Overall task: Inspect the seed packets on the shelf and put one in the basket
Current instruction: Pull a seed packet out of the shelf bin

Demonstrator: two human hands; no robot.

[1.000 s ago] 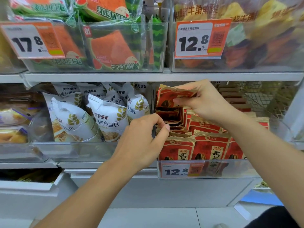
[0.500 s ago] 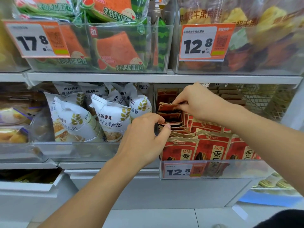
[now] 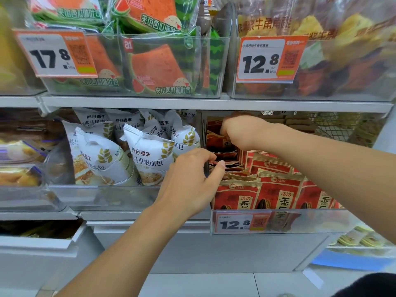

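Bright even light, bins glary, edges warped, soft

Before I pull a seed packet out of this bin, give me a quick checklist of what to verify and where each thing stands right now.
1. Right hand on a packet: ok, its fingers curl down into the back row of red seed packets.
2. One single packet isolated: cannot tell, the fingertips are hidden among the packets.
3. Left hand steadying the stack: ok, thumb and fingers rest at the bin's left edge by the middle rows.
4. Room to lift: not ok, the upper shelf sits just above the right hand.
5. White bread bags kept clear: ok, they stay in the neighbouring bin.
6. Basket ready: cannot tell, none is in view.
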